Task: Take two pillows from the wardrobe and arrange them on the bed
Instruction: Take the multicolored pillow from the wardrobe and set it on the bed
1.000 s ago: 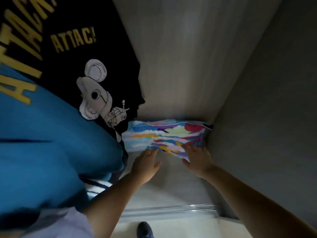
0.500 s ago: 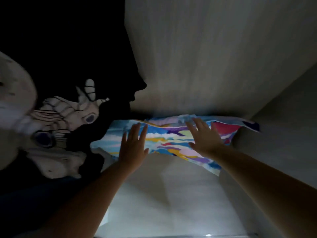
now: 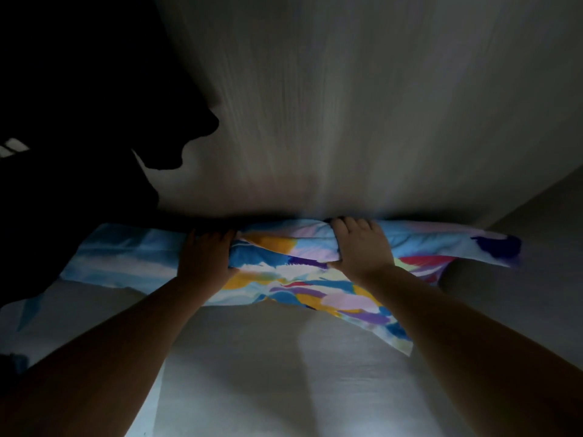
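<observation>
A pillow (image 3: 284,266) in a bright cover of blue, yellow, purple and pink patches lies along the back of the wardrobe floor (image 3: 284,373). My left hand (image 3: 205,257) is clamped on its upper edge left of centre. My right hand (image 3: 362,247) grips the same edge right of centre, fingers curled over the far side and thumb on the near side. The fabric bunches between the two hands. The pillow's left end runs under dark hanging clothes. No second pillow is in sight.
Dark hanging clothes (image 3: 79,121) fill the left side and hide that part of the wardrobe. The pale back panel (image 3: 347,105) rises right behind the pillow, and the side wall (image 3: 536,263) closes off the right.
My head has moved deeper into the wardrobe. Both hands went from lying flat on the pillow to closing over its far edge, bunching the cover.
</observation>
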Available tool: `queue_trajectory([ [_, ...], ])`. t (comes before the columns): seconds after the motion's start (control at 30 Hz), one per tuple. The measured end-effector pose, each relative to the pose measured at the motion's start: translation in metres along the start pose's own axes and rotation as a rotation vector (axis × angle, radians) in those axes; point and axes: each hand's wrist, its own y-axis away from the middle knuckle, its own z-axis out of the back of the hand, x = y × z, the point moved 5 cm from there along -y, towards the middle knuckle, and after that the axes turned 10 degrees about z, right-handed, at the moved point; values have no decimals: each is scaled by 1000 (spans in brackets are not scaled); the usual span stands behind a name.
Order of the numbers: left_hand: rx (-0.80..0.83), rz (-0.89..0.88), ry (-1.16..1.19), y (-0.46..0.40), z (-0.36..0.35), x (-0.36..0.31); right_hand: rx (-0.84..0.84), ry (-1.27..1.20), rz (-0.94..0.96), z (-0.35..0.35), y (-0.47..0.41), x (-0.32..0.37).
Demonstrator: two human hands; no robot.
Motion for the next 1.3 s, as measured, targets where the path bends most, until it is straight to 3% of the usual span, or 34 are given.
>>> queue_trajectory([
  [0.2, 34, -29, -61, 3, 10, -2, 35, 9, -15, 6, 7, 13],
  [0.37, 103, -83, -170, 34, 37, 7, 194, -112, 2, 33, 44, 44],
  [0.63, 66, -335, -185, 74, 170, -22, 333, -459, -281, 156, 144, 42],
  [0.8, -11, -530, -202, 123, 258, -50, 351, -547, -446, 242, 237, 53],
  [1.0, -112, -838, -116, 216, 348, -93, 241, -420, -653, 328, 367, 78],
  [1.3, -146, -1295, -98, 427, 395, -188, 208, -249, -909, 376, 608, 136],
])
